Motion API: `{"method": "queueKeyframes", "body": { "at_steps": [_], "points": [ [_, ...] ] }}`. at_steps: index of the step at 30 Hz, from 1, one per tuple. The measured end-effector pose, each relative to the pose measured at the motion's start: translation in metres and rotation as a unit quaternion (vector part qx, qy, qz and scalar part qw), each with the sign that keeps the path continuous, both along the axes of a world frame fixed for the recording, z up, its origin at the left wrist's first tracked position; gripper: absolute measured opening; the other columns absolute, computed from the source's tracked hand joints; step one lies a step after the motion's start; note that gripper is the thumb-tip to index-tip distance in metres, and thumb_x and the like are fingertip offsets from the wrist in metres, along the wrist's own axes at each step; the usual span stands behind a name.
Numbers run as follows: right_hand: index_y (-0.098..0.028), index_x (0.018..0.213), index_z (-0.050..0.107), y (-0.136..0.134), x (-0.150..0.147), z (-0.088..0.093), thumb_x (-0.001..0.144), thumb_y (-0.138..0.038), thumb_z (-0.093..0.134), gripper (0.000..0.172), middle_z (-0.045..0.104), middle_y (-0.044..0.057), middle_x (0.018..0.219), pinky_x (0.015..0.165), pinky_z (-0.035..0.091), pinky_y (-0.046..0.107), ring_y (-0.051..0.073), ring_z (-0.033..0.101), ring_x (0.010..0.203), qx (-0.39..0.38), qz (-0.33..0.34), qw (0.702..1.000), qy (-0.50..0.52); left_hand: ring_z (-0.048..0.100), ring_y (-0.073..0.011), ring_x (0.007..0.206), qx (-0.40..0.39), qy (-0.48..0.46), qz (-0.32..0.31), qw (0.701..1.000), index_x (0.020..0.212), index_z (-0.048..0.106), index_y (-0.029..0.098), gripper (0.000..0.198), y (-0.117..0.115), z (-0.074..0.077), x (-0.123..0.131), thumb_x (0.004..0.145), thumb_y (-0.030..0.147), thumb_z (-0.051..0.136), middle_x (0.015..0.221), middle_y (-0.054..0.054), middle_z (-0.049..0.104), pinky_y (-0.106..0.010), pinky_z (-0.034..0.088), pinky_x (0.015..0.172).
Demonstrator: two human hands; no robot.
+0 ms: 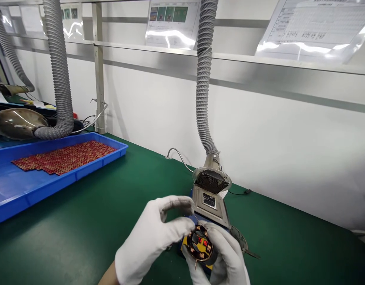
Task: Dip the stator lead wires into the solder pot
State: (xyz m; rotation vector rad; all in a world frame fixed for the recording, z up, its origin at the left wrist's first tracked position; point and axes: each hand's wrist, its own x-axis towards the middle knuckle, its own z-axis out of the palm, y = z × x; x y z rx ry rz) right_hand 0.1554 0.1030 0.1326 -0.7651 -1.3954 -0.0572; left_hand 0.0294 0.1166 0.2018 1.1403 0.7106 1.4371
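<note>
Both my hands wear white gloves low in the middle of the view. My right hand (pixel 226 257) cups a small round copper-wound coil (pixel 201 246) with red parts in its centre. My left hand (pixel 154 237) is curled beside it, thumb and forefinger pinched at a thin wire rising from the coil's upper edge. Right behind the hands stands a small grey solder pot unit (pixel 211 204) with a display, under a fume extractor nozzle (pixel 212 180).
A green mat (pixel 81 221) covers the bench. A blue tray (pixel 27 186) at the left holds a sheet of several red-and-copper coils (pixel 65 157). Grey corrugated extractor hoses (pixel 203 79) hang down; another hose with a hood (pixel 18 122) lies at far left. White wall behind.
</note>
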Motion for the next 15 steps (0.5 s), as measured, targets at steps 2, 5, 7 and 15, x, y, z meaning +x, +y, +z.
{"method": "queueKeyframes", "body": {
  "at_steps": [2,5,7,15],
  "points": [
    [-0.027,0.114,0.055,0.001,0.000,0.001,0.075,-0.014,0.064,0.043,0.057,0.006,0.109,0.075,0.052,0.027,0.019,0.058,0.098,0.009,-0.001,1.000,-0.006,0.062,-0.0155,0.074,-0.008,0.015,-0.038,0.999,0.079,0.070,0.018,0.015,-0.002,0.002,0.002,0.064,0.018,0.071,0.077,-0.003,0.069,-0.022,0.049,0.067],
    [-0.026,0.113,0.056,0.001,-0.002,0.002,0.074,-0.014,0.065,0.042,0.057,0.006,0.107,0.076,0.052,0.027,0.018,0.059,0.094,0.018,-0.012,1.000,0.003,0.059,-0.0139,0.065,-0.018,0.016,-0.018,1.000,0.068,0.067,0.016,0.007,-0.003,0.002,0.008,0.062,0.018,0.070,0.067,-0.002,0.067,-0.021,0.048,0.061],
    [-0.026,0.112,0.056,0.001,-0.004,0.004,0.074,-0.014,0.065,0.041,0.058,0.005,0.106,0.077,0.052,0.027,0.017,0.059,0.094,0.017,-0.006,1.000,0.014,0.058,-0.0136,0.063,-0.023,0.016,0.008,1.000,0.066,0.067,0.015,0.008,-0.002,-0.001,0.011,0.060,0.019,0.071,0.065,-0.002,0.066,-0.021,0.048,0.059],
    [-0.025,0.106,0.058,-0.008,-0.009,0.002,0.074,-0.022,0.069,0.034,0.060,0.007,0.100,0.074,0.053,0.030,0.020,0.060,0.092,-0.047,0.011,0.996,0.081,0.064,-0.0129,0.080,0.011,-0.093,0.193,0.977,0.081,0.069,0.024,0.013,-0.002,-0.007,0.000,0.071,0.033,0.072,0.081,0.003,0.070,-0.016,0.051,0.074]
  ]
}}
